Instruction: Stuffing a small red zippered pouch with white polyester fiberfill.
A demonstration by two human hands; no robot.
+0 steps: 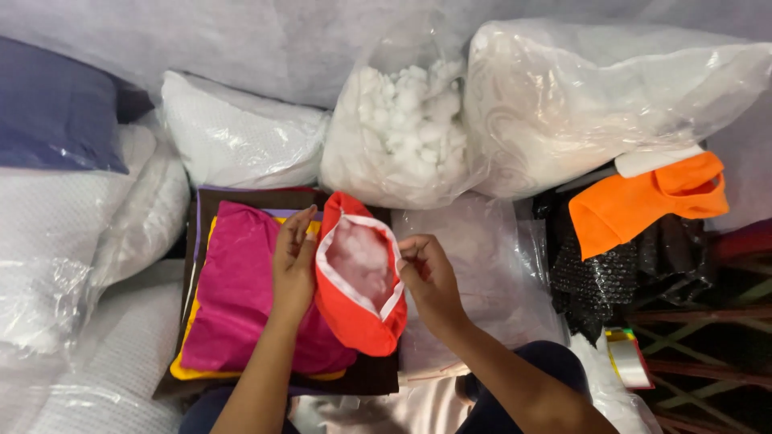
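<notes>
Red fabric cushion cover with white lining sits open between my hands, partly filled with white fibre stuffing, resting on a magenta cushion atop stacked cloths. My left hand lies flat with fingers straight against the cover's left edge. My right hand pinches the right rim. A clear bag of white stuffing balls lies just beyond.

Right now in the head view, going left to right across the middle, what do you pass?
White pillows in plastic → magenta cushion → left hand → red-orange cushion cover with white stuffing inside → right hand → clear plastic sheet → black sequined fabric
</notes>
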